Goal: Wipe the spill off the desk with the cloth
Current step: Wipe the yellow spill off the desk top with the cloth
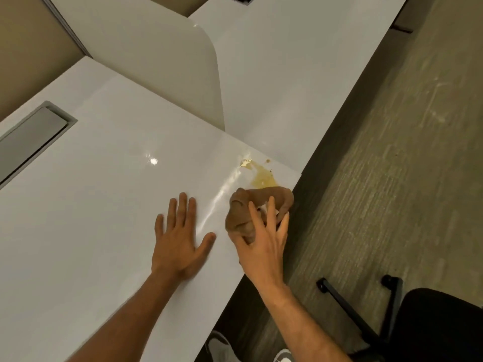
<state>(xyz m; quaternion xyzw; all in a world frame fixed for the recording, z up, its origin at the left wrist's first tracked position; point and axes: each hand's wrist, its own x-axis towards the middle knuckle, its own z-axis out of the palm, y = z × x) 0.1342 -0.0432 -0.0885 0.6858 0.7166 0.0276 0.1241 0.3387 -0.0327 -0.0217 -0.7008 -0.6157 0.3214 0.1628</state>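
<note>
One cloth (261,207), brown and soft, bunched into a loose wad with rounded folds, a pale patch showing between the creases. Sits on the white glossy surface (91,205) close to its right edge, just short of the spill (262,176). Gripped from the near side by the right hand (261,246), fingers spread and curled over the wad, thumb tucked under its left fold. Yellow-amber spill, thin and translucent, widest next to the cloth and tapering away to a glinting patch, with a few small separate drops beside it. Left hand (180,241) flat on the surface, palm down, fingers splayed, holding nothing, just left of the cloth. Faint shiny streak between the two hands. Carpet (392,152) and black chair (431,322) off to the right.
</note>
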